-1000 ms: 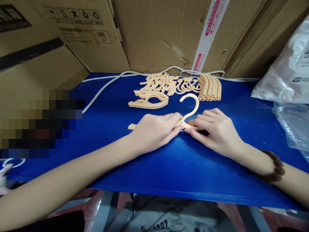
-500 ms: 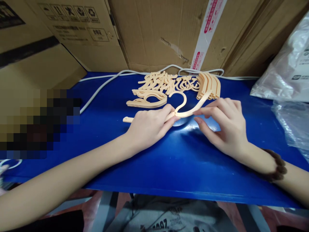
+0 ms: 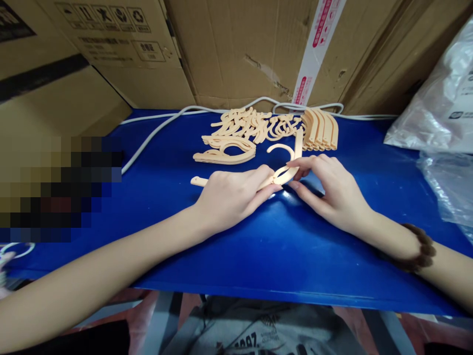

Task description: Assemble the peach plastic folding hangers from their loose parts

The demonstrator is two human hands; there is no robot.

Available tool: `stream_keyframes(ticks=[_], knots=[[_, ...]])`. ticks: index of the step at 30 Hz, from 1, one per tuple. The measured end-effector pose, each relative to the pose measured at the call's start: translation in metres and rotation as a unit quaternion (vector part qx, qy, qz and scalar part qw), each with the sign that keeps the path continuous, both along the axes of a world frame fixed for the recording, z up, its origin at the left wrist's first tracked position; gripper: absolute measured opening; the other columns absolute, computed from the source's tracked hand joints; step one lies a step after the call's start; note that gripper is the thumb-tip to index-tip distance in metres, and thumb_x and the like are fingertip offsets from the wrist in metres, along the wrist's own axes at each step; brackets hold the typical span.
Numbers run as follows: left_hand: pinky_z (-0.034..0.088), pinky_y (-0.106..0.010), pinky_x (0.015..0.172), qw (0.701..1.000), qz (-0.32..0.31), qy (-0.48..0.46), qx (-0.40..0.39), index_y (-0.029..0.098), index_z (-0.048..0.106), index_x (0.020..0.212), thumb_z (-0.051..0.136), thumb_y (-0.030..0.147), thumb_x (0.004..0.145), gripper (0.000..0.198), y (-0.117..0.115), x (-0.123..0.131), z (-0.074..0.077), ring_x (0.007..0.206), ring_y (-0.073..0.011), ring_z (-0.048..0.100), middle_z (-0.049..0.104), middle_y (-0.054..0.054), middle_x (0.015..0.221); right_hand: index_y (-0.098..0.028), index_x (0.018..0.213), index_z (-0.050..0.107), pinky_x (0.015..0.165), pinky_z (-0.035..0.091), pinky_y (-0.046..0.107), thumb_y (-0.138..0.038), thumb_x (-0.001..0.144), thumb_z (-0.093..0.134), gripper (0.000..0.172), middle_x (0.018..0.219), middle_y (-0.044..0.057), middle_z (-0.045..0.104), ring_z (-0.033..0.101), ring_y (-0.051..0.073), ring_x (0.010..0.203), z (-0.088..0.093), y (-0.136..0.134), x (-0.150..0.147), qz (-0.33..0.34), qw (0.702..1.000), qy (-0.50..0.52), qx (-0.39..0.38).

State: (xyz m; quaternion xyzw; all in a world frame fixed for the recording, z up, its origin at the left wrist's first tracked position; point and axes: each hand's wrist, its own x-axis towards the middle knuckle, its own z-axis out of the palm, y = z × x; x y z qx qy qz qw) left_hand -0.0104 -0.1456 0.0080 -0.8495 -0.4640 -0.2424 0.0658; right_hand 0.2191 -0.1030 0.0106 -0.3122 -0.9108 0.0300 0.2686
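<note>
A cream plastic folding hanger (image 3: 298, 143) is held between my two hands above the blue table. My left hand (image 3: 229, 197) is closed around one arm of it, whose flat end sticks out on the left. Beside the joint, my right hand (image 3: 336, 192) has its index finger and thumb around the other arm, near the base of the curved hook. That arm points up and away from me. Behind the hanger lie a small stack of folded hangers (image 3: 225, 157), a loose pile of hook parts (image 3: 240, 123) and a neat stack of curved arms (image 3: 320, 129).
Cardboard boxes (image 3: 236, 54) stand along the back of the blue table (image 3: 258, 256). A white cable (image 3: 162, 123) runs along their foot. Clear plastic bags (image 3: 436, 108) lie at the right. At the far left edge, part of another person's hand (image 3: 5, 261) shows.
The hanger's right arm has swung from slanting right to nearly upright, and the hook has turned with its joint. My right hand has moved left, closer to my left hand.
</note>
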Motion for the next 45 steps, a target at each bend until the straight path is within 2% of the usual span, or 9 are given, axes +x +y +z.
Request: stream_keyframes(ticks=[9, 14, 18, 22, 27, 32, 35, 39, 45], knots=[[0.025, -0.028, 0.048, 0.999, -0.018, 0.021, 0.020, 0.019, 0.066, 0.099, 0.047, 0.044, 0.104, 0.033, -0.001, 0.000, -0.003, 0.061, -0.0136, 0.068, 0.075, 0.001, 0.078, -0.016, 0.126, 0.056, 0.077, 0.044, 0.035, -0.026, 0.098, 0.056, 0.030, 0.098, 0.007, 0.069, 0.062, 0.021, 0.087, -0.001, 0.000, 0.001, 0.038, 0.999, -0.006, 0.000], [0.027, -0.028, 0.047, 0.999, -0.030, 0.032, 0.024, 0.018, 0.067, 0.099, 0.045, 0.045, 0.104, 0.034, -0.001, 0.000, -0.004, 0.061, -0.0128, 0.068, 0.075, 0.001, 0.078, -0.017, 0.128, 0.058, 0.077, 0.043, 0.036, -0.028, 0.102, 0.044, 0.031, 0.097, 0.008, 0.069, 0.060, 0.022, 0.085, 0.001, -0.001, 0.000, 0.045, 0.999, -0.021, -0.012], [0.035, -0.027, 0.051, 0.996, -0.068, 0.047, 0.035, 0.018, 0.067, 0.099, 0.044, 0.047, 0.105, 0.038, -0.001, 0.001, -0.005, 0.068, -0.0137, 0.071, 0.077, 0.000, 0.083, -0.020, 0.114, 0.062, 0.079, 0.043, 0.038, -0.034, 0.105, 0.036, 0.031, 0.099, 0.009, 0.069, 0.060, 0.022, 0.089, 0.004, -0.003, -0.002, 0.030, 0.999, -0.019, -0.037], [0.038, -0.027, 0.052, 0.990, -0.113, 0.057, 0.067, 0.020, 0.068, 0.108, 0.046, 0.042, 0.104, 0.031, 0.000, 0.002, -0.005, 0.069, -0.0130, 0.072, 0.077, 0.002, 0.085, -0.023, 0.097, 0.057, 0.080, 0.045, 0.038, -0.040, 0.106, 0.032, 0.031, 0.095, 0.007, 0.066, 0.060, 0.022, 0.087, 0.007, -0.004, -0.004, 0.001, 0.997, 0.027, -0.077], [0.040, -0.028, 0.053, 0.984, -0.153, 0.070, 0.065, 0.021, 0.067, 0.118, 0.050, 0.035, 0.103, 0.026, 0.002, 0.000, -0.006, 0.070, -0.0125, 0.072, 0.075, 0.004, 0.083, -0.024, 0.087, 0.045, 0.065, 0.043, 0.030, -0.036, 0.098, 0.052, 0.018, 0.078, 0.000, 0.055, 0.051, 0.015, 0.066, 0.001, 0.004, 0.000, -0.065, 0.987, 0.092, -0.114], [0.046, -0.026, 0.066, 0.987, -0.150, 0.050, 0.005, 0.019, 0.066, 0.116, 0.048, 0.033, 0.104, 0.026, 0.006, -0.002, -0.005, 0.087, -0.0135, 0.072, 0.076, 0.001, 0.099, -0.024, 0.098, 0.040, 0.069, 0.047, 0.029, -0.017, 0.089, 0.053, 0.017, 0.088, 0.001, 0.061, 0.059, 0.015, 0.074, -0.011, 0.015, 0.006, -0.066, 0.978, 0.132, -0.149], [0.047, -0.026, 0.071, 0.991, -0.131, 0.031, -0.028, 0.018, 0.066, 0.108, 0.049, 0.032, 0.103, 0.022, 0.010, -0.003, -0.004, 0.088, -0.0144, 0.068, 0.074, 0.000, 0.098, -0.023, 0.111, 0.042, 0.074, 0.050, 0.031, -0.012, 0.086, 0.050, 0.029, 0.097, 0.004, 0.066, 0.064, 0.018, 0.084, -0.013, 0.015, 0.006, -0.065, 0.977, 0.130, -0.156], [0.048, -0.028, 0.078, 0.992, -0.117, 0.016, -0.038, 0.017, 0.066, 0.110, 0.047, 0.031, 0.104, 0.024, 0.016, -0.006, -0.006, 0.095, -0.0175, 0.064, 0.071, -0.002, 0.101, -0.019, 0.131, 0.040, 0.074, 0.050, 0.033, -0.013, 0.086, 0.048, 0.046, 0.098, 0.006, 0.067, 0.064, 0.019, 0.081, -0.011, 0.014, 0.006, -0.063, 0.978, 0.117, -0.161], [0.049, -0.031, 0.081, 0.992, -0.117, 0.005, -0.045, 0.021, 0.068, 0.108, 0.047, 0.032, 0.103, 0.025, 0.019, -0.009, -0.009, 0.098, -0.0202, 0.060, 0.065, -0.004, 0.104, -0.018, 0.107, 0.062, 0.075, 0.048, 0.034, -0.022, 0.090, 0.055, 0.019, 0.094, 0.006, 0.070, 0.064, 0.020, 0.083, -0.010, 0.016, 0.006, -0.082, 0.977, 0.084, -0.176]])
